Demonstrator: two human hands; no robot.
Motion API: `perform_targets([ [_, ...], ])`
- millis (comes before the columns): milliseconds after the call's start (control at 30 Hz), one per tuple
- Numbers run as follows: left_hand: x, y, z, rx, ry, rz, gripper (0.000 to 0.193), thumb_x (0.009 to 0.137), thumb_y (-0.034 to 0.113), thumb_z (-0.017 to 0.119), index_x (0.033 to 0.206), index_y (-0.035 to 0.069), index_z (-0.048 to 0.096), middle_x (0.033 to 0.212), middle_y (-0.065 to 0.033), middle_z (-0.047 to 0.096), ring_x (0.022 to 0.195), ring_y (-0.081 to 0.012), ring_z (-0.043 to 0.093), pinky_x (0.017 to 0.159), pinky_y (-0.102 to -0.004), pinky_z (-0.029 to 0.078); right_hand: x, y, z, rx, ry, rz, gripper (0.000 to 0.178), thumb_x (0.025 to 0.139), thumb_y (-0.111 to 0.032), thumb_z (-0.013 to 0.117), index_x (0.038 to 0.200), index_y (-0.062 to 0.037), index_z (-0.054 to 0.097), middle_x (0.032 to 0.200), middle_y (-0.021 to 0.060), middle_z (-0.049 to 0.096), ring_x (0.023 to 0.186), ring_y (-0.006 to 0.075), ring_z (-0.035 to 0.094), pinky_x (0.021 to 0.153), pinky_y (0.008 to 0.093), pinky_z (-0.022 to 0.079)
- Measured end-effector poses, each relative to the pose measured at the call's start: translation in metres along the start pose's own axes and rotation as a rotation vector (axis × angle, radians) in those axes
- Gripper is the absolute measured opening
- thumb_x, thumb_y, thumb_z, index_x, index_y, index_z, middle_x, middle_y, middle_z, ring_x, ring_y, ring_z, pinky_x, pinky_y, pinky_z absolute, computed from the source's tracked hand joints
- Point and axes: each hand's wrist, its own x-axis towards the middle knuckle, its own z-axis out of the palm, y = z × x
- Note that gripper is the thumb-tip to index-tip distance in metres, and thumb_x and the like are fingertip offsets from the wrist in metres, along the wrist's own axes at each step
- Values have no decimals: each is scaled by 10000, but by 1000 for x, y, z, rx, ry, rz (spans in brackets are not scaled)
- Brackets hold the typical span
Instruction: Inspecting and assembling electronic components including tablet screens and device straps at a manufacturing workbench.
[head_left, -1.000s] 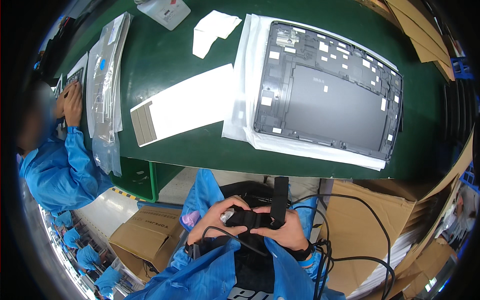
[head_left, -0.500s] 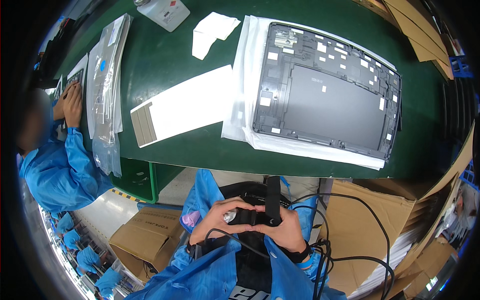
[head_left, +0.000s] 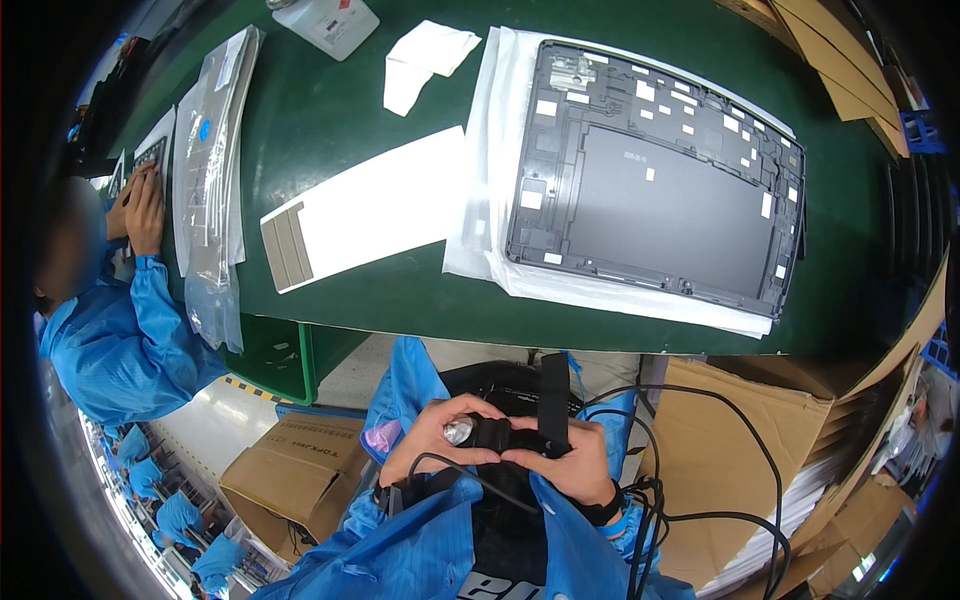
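At my waist, above my lap, both hands hold a black strap (head_left: pixel 553 395). My left hand (head_left: pixel 428 445) curls round a black buckle-like piece (head_left: pixel 490 434) on it, thumb and fingers closed on its left side. A shiny silver round thing (head_left: pixel 459 431) shows between that thumb and forefinger; its kind is not clear. My right hand (head_left: pixel 580 465) is closed on the right part of the strap, its thumb tip close to the left thumb. The strap's loose end stands up past the right fingers. A black cable (head_left: pixel 480 480) runs below the hands.
On the green table (head_left: pixel 370 300) lie a grey plastic housing (head_left: pixel 670 220) on white foam sheets, a white sheet (head_left: pixel 380 205), a cloth (head_left: pixel 430 60) and bagged parts (head_left: pixel 210 170). A jug (head_left: pixel 330 25) stands behind. A co-worker (head_left: pixel 120 330) works at left. Cartons (head_left: pixel 290 470) flank me.
My right fingers have shifted slightly right and down, away from the left fingertips. More of the black buckle-like piece and the silver thing now shows between my hands.
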Motion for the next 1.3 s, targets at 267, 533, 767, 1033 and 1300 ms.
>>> perform_targets([
  [267,3,4,3,-10,-7,80,426,676,14,821,1047,26,614,995,-64,670,902,-139,636,802,-268,494,1,2,-1,29,-35,-64,351,716,-129,825,1038,-47,712,1024,122,716,890,243,716,760,297,559],
  [533,6,-6,1,24,-48,176,402,714,30,783,1077,16,609,1025,-85,651,931,-158,619,814,-278,472,-1,3,0,108,107,132,226,893,-220,664,925,0,628,831,57,650,740,183,627,679,289,497],
  [767,12,5,8,-27,-177,7,349,842,66,678,1176,22,587,1099,-98,637,1073,-197,586,936,-322,431,1,31,-1,857,191,381,394,1031,-406,410,847,-69,499,860,3,504,812,94,464,707,238,386],
  [1033,5,-5,2,-82,-173,36,453,857,192,716,1237,30,530,1151,-112,626,1118,-212,571,967,-334,417,-8,35,-20,1170,-178,497,237,861,49,625,980,-116,504,1029,28,540,864,113,538,608,262,441],
  [1300,3,-24,-1,-324,-63,215,405,908,209,676,1251,64,518,1215,-92,600,1152,-209,552,1019,-342,378,-13,41,-12,878,-252,368,224,886,0,636,1017,-94,481,1248,112,552,1184,246,528,978,394,447],
])
